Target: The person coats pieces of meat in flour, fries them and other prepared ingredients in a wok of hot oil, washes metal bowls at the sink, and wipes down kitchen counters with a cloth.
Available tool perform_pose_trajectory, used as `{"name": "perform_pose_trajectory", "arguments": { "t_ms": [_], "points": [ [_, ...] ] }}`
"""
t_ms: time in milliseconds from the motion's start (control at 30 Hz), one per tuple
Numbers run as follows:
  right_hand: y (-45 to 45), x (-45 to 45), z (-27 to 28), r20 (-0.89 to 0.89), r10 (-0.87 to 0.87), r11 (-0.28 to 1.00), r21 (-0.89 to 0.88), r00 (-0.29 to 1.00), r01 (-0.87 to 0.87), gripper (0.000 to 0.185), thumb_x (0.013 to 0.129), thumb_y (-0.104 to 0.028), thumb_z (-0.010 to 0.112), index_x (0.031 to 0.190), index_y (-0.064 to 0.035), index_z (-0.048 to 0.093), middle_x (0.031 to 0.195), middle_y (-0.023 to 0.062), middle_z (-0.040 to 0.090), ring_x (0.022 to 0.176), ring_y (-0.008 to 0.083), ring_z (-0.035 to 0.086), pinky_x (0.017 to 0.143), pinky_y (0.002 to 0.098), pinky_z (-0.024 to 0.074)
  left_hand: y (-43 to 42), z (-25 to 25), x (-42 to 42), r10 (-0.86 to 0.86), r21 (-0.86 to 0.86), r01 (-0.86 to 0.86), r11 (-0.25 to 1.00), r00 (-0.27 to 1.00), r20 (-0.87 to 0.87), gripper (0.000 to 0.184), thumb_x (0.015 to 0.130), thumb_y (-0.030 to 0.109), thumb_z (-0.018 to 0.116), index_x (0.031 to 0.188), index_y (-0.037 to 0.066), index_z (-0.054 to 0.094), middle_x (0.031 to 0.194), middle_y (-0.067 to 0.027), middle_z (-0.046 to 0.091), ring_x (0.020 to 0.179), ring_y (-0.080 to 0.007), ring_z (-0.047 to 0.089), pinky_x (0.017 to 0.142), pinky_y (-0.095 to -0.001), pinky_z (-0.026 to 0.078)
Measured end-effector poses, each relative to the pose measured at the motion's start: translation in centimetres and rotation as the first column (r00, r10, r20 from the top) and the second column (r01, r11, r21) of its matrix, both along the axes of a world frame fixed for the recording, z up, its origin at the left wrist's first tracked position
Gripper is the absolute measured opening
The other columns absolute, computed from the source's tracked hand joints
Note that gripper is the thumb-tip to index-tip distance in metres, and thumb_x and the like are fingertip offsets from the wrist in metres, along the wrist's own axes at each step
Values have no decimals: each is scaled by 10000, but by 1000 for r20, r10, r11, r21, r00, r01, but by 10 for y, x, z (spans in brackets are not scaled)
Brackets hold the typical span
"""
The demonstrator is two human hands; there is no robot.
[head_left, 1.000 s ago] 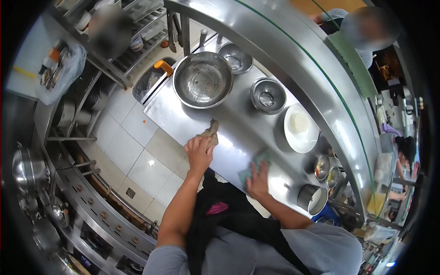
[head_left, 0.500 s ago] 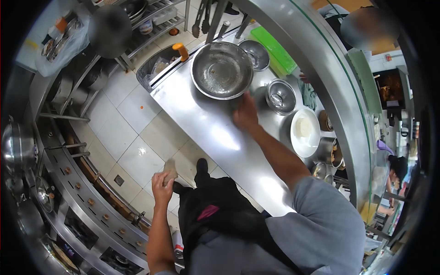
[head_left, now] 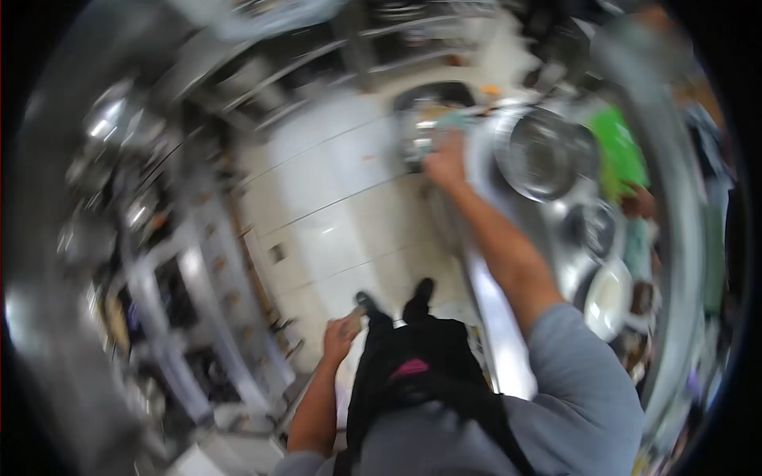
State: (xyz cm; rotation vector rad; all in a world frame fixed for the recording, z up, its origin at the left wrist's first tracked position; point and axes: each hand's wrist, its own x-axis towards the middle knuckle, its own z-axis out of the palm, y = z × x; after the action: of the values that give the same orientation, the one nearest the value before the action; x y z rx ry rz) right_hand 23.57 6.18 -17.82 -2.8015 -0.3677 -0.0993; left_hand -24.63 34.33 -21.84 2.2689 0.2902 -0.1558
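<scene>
The view is smeared by motion. My left hand (head_left: 340, 339) is closed round a beige cloth (head_left: 354, 320), low over the floor in front of my legs. My right hand (head_left: 446, 163) reaches out past the left end of the steel counter (head_left: 514, 230), over a dark bin (head_left: 429, 99). A pale green cloth (head_left: 452, 120) is at its fingertips, gripped as far as the blur shows. Right of that hand, a large steel bowl (head_left: 540, 155) rests on the counter.
A smaller steel bowl (head_left: 594, 230), a white oval plate (head_left: 609, 300) and a green board (head_left: 617, 151) lie along the counter's far side. Another person's hand (head_left: 638, 202) is near the board. A stove (head_left: 190, 293) stands at the left.
The view has turned, shifting the counter to the right. My right hand has moved from beside the large bowl to over the bin. My left hand still holds the beige cloth.
</scene>
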Motion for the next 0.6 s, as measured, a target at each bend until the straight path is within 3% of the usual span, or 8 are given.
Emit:
{"name": "perform_pose_trajectory", "arguments": {
  "t_ms": [33, 67, 167, 267, 333, 400, 467, 600],
  "points": [
    [8, -5, 32, -131, 192, 802, -549, 973, -233, 650, 871, -236, 507, 1500, -129, 382, 1557, 284, 242, 1441, 468, 196, 1186, 563, 155, 3, 13, -1, -6, 86, 7, 996, 1000, -11, 380, 754, 166, 753, 1085, 31, 624, 1002, -187, 618, 968, -383, 573, 868, -454, 475],
    [-4, 3, -23, 190, 90, 969, 210, 978, -130, 641, 873, -207, 508, 1496, -120, 385, 1548, 266, 277, 1433, 471, 213, 1186, 558, 164, 12, 16, -9, 30, 103, -27, 994, 999, -26, 361, 779, 230, 718, 1056, 26, 610, 1018, -196, 604, 970, -384, 570, 860, -452, 476],
    [-24, -30, 4, 142, 196, 966, 144, 970, -216, 626, 840, -181, 519, 1459, -109, 452, 1519, 265, 327, 1427, 426, 266, 1188, 502, 187, 32, 44, -25, 348, 6, -362, 932, 891, -292, 374, 816, 311, 668, 1033, 31, 549, 962, -222, 623, 941, -432, 605, 812, -456, 497],
    [-45, -113, 31, 117, 206, 977, 24, 972, -210, 660, 830, -91, 533, 1477, -119, 409, 1535, 226, 313, 1425, 433, 261, 1180, 512, 201, 62, 54, -64, 567, 124, -553, 824, 801, -195, 357, 839, 290, 657, 1080, 45, 563, 976, -190, 664, 935, -383, 644, 821, -442, 510],
    [-71, -175, 41, 149, 212, 977, -7, 966, -213, 677, 817, -57, 517, 1481, -128, 406, 1538, 237, 306, 1424, 438, 265, 1175, 526, 201, 88, 65, -88, 795, -192, -795, 575, 598, -99, 351, 860, 221, 648, 1160, 56, 574, 1052, -136, 669, 969, -280, 642, 830, -405, 518],
    [-114, -236, 34, 78, 117, 991, -71, 990, -111, 675, 839, -85, 526, 1497, -122, 384, 1530, 269, 300, 1422, 444, 268, 1172, 532, 205, 122, 94, -107, 900, -132, -895, 427, 435, -34, 370, 876, 141, 628, 1235, 69, 572, 1090, -94, 652, 973, -206, 615, 847, -354, 510],
    [-167, -295, 32, 108, 66, 987, -154, 992, -49, 580, 987, -385, 339, 1497, -116, 391, 1525, 242, 338, 1407, 448, 294, 1154, 556, 220, 169, 90, -145, 970, -248, -939, 237, 215, 114, 373, 896, 114, 596, 1263, 59, 568, 1137, -106, 642, 1012, -215, 610, 889, -332, 491],
    [-313, -388, 2, -112, -197, 927, -344, 974, 148, 725, 994, -549, 252, 1500, -34, 318, 1487, 218, 413, 1308, 505, 394, 1078, 569, 338, 259, 85, -210, 981, -273, -962, -15, -67, 184, 381, 909, 129, 569, 1281, 51, 572, 1219, -123, 615, 1114, -227, 567, 986, -343, 432]
  ]
}}
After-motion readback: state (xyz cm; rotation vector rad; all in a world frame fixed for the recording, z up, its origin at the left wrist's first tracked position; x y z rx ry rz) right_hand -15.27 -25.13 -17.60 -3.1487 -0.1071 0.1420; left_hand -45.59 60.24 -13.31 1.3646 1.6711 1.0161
